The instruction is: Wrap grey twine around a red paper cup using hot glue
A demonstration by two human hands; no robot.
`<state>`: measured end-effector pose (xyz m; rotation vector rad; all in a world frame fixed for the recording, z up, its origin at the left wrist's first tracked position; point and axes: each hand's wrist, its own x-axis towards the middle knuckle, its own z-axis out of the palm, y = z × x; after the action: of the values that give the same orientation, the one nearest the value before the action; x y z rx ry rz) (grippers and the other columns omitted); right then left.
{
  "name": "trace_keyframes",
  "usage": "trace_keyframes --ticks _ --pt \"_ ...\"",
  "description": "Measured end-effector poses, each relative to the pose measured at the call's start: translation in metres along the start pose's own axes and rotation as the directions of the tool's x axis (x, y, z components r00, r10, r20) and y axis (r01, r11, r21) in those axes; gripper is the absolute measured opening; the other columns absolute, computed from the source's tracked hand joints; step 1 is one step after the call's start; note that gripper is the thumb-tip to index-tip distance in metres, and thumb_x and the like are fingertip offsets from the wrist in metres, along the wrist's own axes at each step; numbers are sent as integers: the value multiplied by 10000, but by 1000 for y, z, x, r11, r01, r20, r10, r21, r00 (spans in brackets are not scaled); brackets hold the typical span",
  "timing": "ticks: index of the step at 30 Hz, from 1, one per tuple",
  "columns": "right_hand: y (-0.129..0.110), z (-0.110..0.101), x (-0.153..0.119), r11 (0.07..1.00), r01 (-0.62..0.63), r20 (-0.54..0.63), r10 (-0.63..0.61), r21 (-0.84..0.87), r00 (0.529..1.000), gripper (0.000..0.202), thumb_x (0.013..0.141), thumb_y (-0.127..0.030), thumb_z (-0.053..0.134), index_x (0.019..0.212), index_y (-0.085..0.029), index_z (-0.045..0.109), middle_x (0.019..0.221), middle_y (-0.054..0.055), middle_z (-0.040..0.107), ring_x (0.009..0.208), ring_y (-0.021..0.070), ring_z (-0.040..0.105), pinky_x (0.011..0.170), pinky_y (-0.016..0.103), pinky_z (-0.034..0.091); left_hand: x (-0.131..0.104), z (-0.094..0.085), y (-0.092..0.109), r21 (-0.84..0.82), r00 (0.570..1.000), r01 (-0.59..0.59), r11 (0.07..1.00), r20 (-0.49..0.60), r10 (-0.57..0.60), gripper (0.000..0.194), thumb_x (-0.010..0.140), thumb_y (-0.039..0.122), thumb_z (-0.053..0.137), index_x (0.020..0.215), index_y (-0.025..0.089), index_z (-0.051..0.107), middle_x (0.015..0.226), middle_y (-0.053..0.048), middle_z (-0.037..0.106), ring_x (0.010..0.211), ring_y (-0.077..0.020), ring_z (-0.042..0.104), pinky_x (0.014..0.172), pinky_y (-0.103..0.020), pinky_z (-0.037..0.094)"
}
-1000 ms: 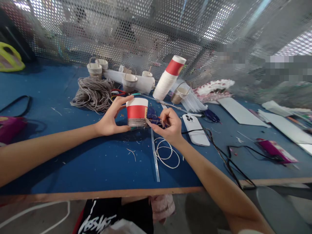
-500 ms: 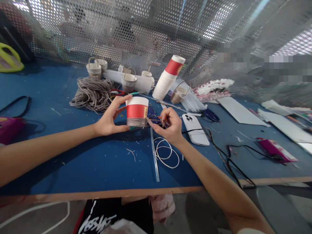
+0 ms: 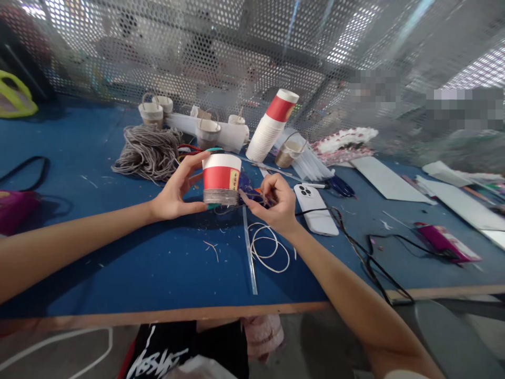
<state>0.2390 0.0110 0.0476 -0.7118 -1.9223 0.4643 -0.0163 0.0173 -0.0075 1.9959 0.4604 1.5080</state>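
A red and white paper cup (image 3: 221, 178) is held above the blue table, with grey-brown cord (image 3: 221, 197) wound around its lower part. My left hand (image 3: 177, 192) grips the cup from the left, thumb low and fingers at the upper edge. Close to the cup's right side, my right hand (image 3: 274, 202) is closed on a strand of the cord, its thumb near the wound band. Part of the strand is hidden by the fingers. A grey cord bundle (image 3: 148, 152) lies to the left behind my left hand.
Stacked paper cups (image 3: 268, 131) lean at the back beside small cord-wrapped baskets (image 3: 208, 132). A white phone (image 3: 316, 209), black cables and white boards (image 3: 389, 179) lie to the right. A clear strip (image 3: 249, 252) and coiled white cord (image 3: 272, 247) are near the front.
The cup has turned slightly, so more of its yellow label shows. The cord band on it looks a little taller. Both hands stay nearly in place.
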Motion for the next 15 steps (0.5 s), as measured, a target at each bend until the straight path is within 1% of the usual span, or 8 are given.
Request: trace_keyframes --ticks 6,11,15 --pt "-1 1 0 999 41 -2 -41 4 999 432 697 -307 782 693 -251 354 620 -96 358 483 61 255 452 266 222 1 0 1 -44 1000 -8 999 16 8 940 690 370 870 1484 366 367 1576 -79 399 1425 -357 453 1133 -525 491" --pt "1 0 -1 1000 7 -12 -7 -16 1000 432 691 -325 782 700 -253 357 636 -91 362 494 66 262 465 271 233 4 1 3 -61 1000 -22 998 12 23 930 702 372 862 1486 362 362 1575 -80 410 1391 -345 495 1117 -509 505" --pt "0 2 -1 1000 14 5 -14 -16 1000 434 686 -324 784 700 -255 356 627 -92 357 489 68 253 459 270 231 5 1 4 -48 999 -36 998 10 37 932 699 391 861 1485 371 360 1564 -81 424 1365 -339 521 1095 -508 522"
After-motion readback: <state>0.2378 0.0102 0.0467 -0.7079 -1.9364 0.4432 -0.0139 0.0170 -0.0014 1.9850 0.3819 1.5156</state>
